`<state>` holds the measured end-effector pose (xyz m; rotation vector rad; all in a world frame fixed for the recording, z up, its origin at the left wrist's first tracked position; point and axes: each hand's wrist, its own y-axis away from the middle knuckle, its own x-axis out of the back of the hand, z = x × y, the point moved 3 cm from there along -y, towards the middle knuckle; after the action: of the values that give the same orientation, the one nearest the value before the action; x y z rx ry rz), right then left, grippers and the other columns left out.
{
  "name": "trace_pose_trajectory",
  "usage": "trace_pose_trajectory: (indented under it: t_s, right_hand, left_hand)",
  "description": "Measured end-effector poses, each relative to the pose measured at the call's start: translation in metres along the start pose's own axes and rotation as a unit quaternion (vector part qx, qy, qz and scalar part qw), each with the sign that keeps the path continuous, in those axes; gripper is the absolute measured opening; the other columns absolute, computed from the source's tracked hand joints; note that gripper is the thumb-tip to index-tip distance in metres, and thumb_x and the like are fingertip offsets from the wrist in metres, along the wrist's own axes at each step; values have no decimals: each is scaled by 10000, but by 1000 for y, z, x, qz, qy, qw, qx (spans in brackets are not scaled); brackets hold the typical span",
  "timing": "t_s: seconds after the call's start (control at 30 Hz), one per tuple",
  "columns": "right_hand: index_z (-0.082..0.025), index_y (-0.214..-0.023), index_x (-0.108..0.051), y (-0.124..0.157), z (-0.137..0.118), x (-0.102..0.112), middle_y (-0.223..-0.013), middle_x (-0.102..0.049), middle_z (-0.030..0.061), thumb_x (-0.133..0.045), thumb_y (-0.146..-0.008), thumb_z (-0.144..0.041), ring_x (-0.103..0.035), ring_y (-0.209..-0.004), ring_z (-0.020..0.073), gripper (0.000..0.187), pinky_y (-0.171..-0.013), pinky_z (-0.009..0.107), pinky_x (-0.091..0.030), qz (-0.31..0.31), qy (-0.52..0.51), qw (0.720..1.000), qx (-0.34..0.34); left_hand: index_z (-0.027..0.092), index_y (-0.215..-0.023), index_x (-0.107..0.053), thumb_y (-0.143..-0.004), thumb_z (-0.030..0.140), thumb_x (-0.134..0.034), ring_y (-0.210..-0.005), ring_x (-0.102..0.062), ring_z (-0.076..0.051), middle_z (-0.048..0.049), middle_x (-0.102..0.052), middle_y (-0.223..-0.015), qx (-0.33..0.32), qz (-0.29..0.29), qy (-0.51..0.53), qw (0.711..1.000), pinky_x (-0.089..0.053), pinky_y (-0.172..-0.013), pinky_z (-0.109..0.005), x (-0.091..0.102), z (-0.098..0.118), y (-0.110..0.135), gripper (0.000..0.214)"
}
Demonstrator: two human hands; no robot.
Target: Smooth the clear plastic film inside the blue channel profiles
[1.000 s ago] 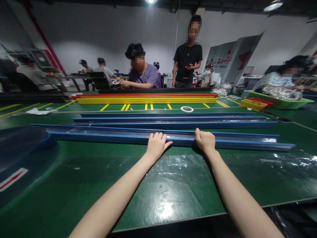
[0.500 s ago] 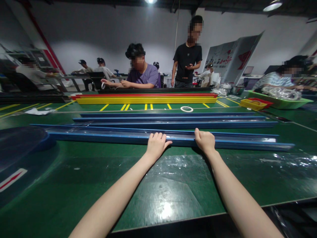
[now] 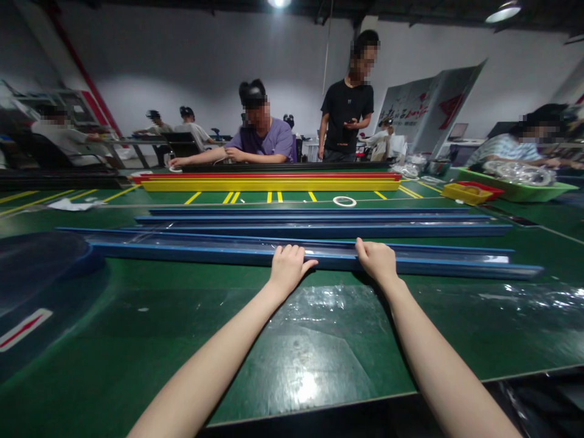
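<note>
Spanning the near blue channel (image 3: pixel 337 262) with both arms reached forward, you have your two hands on its near wall, a short stretch of blue showing between them. Your left hand (image 3: pixel 287 269) has its fingers bent over the rim and its thumb stuck out toward the right; whether it clamps the wall or only rests there, you cannot tell from this view. Your right hand (image 3: pixel 379 261) is curled into a fist around the same wall, thumb side up, grasping it. The channel lies crosswise on the green table (image 3: pixel 182 353), just in front of more blue lengths (image 3: pixel 337 232), its left end beside a dark blue rounded thing (image 3: pixel 36 261) that bears a red-marked label (image 3: pixel 25 330). On your side of it, clear film (image 3: pixel 328 298) shines on the table. Farther off you have a white ring (image 3: pixel 344 201), then a yellow bar (image 3: pixel 269 185) with a red bar (image 3: pixel 269 175) just behind it. Across from you, a person in a purple top (image 3: pixel 276 140) sits near a standing person in black (image 3: pixel 347 112).
</note>
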<state>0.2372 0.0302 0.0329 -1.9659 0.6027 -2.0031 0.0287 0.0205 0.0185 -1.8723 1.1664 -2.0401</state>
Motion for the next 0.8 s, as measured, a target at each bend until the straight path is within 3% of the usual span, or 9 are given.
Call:
trace_pose_trajectory:
  t_s: [0.33, 0.63, 0.8]
  right_hand:
    - [-181, -627, -654, 0, -1, 4, -632, -639, 77, -249, -839, -396, -544, -556, 143, 505, -486, 243, -216, -9, -4, 1000, 0]
    - [-168, -575, -535, 7, -32, 15, -602, -572, 26, -273, -845, -318, -480, -596, 93, 405, -515, 231, -202, 137, -31, 987, 81]
    - [-175, -583, -524, 8, -53, 7, -605, -577, 22, -277, -846, -303, -473, -588, 98, 383, -528, 243, -199, 129, -31, 982, 135]
  left_hand:
    - [157, -690, -542, -777, 521, -413, -696, -505, -182, -44, -586, -678, 3, -3, 11, 1000, -277, -631, -303, 1, -1, -1, 396]
    - [160, -707, -545, -783, 498, -423, -707, -501, -189, -50, -585, -700, -3, -5, 6, 1000, -280, -639, -305, 3, 1, 0, 367]
    - [158, -731, -551, -787, 486, -427, -721, -504, -195, -54, -586, -714, -3, -3, 4, 1000, -285, -646, -311, 5, 2, 0, 356]
